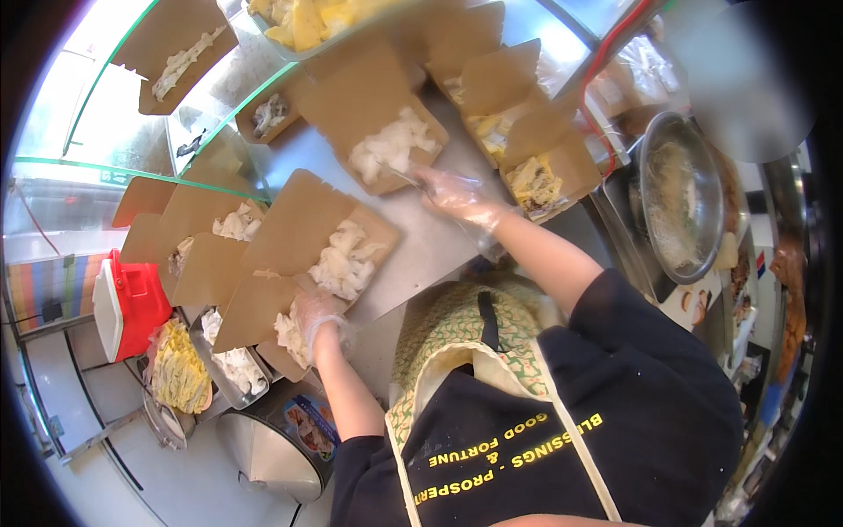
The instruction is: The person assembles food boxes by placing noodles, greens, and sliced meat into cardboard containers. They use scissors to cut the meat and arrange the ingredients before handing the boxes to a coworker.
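Lining metal counter (430, 241): open cartons (299, 220) | left: red cooler (145, 303) | right: steel bowl (710, 198)

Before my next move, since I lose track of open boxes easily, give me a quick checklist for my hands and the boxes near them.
1. Gloves on: ok; left hand and right hand both wear clear plastic.
2. Box by the right hand open: ok; its lid is up and white food shows inside.
3. Middle box filled: ok; white pieces lie in it.
4. Lids closed: not ok; both of these boxes stand open.
5. Right hand free: cannot tell; its fingertips are too unclear.
6. Left hand clear of food: cannot tell; its fingers are partly hidden.
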`<state>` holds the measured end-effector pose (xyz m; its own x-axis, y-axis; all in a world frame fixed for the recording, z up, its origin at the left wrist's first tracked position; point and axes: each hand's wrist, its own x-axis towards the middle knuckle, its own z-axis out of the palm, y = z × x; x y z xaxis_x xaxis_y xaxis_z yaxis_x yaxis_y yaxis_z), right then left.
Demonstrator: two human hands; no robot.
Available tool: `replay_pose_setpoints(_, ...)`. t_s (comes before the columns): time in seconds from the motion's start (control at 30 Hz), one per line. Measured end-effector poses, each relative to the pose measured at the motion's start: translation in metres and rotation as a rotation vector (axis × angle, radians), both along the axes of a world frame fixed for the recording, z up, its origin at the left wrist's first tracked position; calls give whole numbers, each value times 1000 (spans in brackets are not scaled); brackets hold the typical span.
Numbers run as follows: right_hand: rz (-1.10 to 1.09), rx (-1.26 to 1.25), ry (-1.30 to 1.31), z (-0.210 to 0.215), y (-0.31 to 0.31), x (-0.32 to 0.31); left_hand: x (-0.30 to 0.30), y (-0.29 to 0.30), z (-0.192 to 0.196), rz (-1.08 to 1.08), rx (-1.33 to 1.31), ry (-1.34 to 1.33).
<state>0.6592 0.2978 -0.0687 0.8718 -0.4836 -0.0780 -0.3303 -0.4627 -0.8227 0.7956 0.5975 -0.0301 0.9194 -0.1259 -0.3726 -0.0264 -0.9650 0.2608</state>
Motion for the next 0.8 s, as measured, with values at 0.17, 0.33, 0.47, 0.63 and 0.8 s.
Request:
replay_pose_setpoints(0.17, 31, -175, 175, 27, 2, -40, 11, 6, -8, -138, -12, 37)
replay_pose_setpoints(0.33, -28, -293, -56, 81, 31, -38, -1, 14, -14, -147, -39, 111)
replay_pose_setpoints(0.47, 135, -340, 110, 79, 67, -13, -6, 33, -31, -197, -12, 135)
replay_pose_setpoints(0.63, 172, -264, 190, 38, 101, 16, 9, 58, -57, -154, -49, 230)
replay_pose_setpoints(0.8, 127, -273, 194, 0, 109, 27, 29, 72, -76, -41, -292, 653)
